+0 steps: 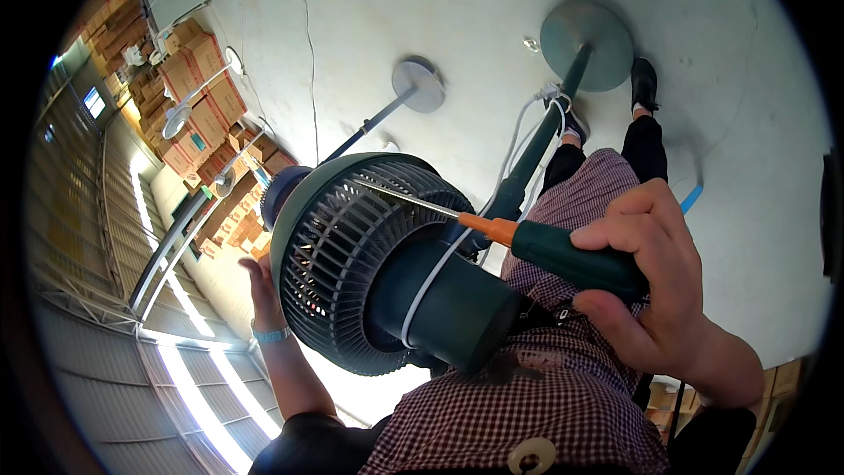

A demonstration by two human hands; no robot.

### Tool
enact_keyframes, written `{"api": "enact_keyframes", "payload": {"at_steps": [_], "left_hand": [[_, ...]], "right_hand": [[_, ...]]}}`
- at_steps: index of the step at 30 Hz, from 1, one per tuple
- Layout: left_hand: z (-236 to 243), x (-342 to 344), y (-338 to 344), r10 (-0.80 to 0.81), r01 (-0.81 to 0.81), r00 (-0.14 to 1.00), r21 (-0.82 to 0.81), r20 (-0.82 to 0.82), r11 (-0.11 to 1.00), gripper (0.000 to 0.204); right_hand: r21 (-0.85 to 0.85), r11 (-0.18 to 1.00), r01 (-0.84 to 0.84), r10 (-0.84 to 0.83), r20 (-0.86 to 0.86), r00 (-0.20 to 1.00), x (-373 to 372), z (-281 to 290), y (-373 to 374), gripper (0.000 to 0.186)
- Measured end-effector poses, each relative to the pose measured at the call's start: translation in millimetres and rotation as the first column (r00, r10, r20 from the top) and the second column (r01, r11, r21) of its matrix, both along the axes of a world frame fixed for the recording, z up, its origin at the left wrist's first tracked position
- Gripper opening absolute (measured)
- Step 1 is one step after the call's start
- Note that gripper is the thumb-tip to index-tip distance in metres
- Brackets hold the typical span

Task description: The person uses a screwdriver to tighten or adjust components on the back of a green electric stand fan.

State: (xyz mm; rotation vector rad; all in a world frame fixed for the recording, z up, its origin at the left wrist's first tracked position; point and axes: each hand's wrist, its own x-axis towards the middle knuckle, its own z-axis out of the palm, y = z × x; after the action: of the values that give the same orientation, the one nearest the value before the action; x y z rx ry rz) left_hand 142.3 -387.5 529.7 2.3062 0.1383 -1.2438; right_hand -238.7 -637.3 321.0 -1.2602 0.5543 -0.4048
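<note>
A dark green pedestal fan [457, 303] fills the middle, its head tilted, with the slatted rear grille and round motor housing toward me. A grey-white cord [424, 295] loops around the housing. My right hand [646, 268] is closed on the green handle of a screwdriver [576, 255] with an orange collar. Its metal shaft points left and its tip lies over the grille near the upper rim. At the grille's left edge is my left hand [264, 299], gripping the rim; the thumb shows, and most of its fingers are hidden behind the fan.
The fan's pole runs up to a round green base [587, 44] on the pale floor, close to my feet. Another fan stand with a grey base [418, 84] is behind the fan head. Cardboard boxes [207, 101] and other white stand fans [178, 119] are at the left.
</note>
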Motion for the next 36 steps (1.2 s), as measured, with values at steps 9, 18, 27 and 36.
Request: {"api": "enact_keyframes", "payload": {"at_steps": [9, 18, 27, 36], "left_hand": [[21.6, -26.9, -17.0, -0.503, 0.455, 0.855, 0.280, 0.128, 0.845, 0.100], [25.3, -43.0, -42.3, -0.472, 0.432, 0.869, 0.236, 0.151, 0.871, 0.077], [38.0, -31.2, -59.9, -0.587, 0.518, 0.808, 0.407, 0.056, 0.752, 0.065], [33.0, -43.5, -83.1, -0.773, 0.605, 0.600, 0.517, 0.205, 0.606, 0.066]], "right_hand": [[-0.085, 0.995, 0.059, -0.063, -0.052, 0.997, 3.0, 17.4, 4.1, 0.031], [-0.122, 0.983, 0.138, -0.147, -0.061, 0.987, 2.3, 11.3, 26.0, 0.041], [-0.093, 0.989, 0.118, -0.121, -0.023, 0.992, 4.2, 10.1, 22.3, 0.039], [-0.091, 0.991, 0.099, -0.101, -0.018, 0.995, 0.5, 9.2, 27.1, 0.040]]}}
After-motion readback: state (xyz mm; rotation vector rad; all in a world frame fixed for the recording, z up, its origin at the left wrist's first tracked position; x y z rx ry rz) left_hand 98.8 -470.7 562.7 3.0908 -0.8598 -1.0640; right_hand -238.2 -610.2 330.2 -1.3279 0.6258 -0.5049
